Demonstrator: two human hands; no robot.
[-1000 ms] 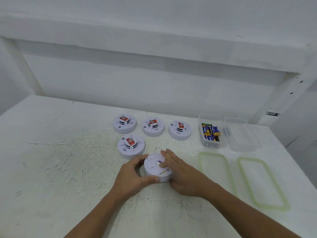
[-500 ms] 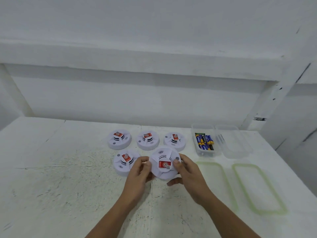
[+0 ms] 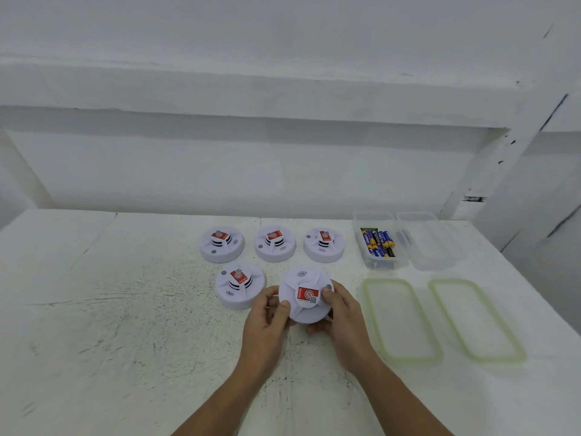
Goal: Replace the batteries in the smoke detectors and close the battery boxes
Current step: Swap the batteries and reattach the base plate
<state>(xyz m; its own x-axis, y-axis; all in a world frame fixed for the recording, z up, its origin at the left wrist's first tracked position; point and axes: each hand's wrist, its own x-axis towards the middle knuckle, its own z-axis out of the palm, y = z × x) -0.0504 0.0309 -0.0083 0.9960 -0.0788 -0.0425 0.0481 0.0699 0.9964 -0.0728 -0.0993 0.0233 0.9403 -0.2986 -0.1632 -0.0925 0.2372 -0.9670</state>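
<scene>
One smoke detector (image 3: 306, 295) is gripped at its rim by the left hand (image 3: 266, 322) and right hand (image 3: 344, 319). Its label side is turned up.

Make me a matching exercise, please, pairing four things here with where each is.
1. batteries
2. left green-rimmed lid
3. nearest smoke detector
4. detector farthest left

A. held in the left hand and right hand
B. at one end of the far row
C. flat on the table, right of the hands
D. inside a clear box

Pairs: 1-D, 2-C, 3-A, 4-B
</scene>
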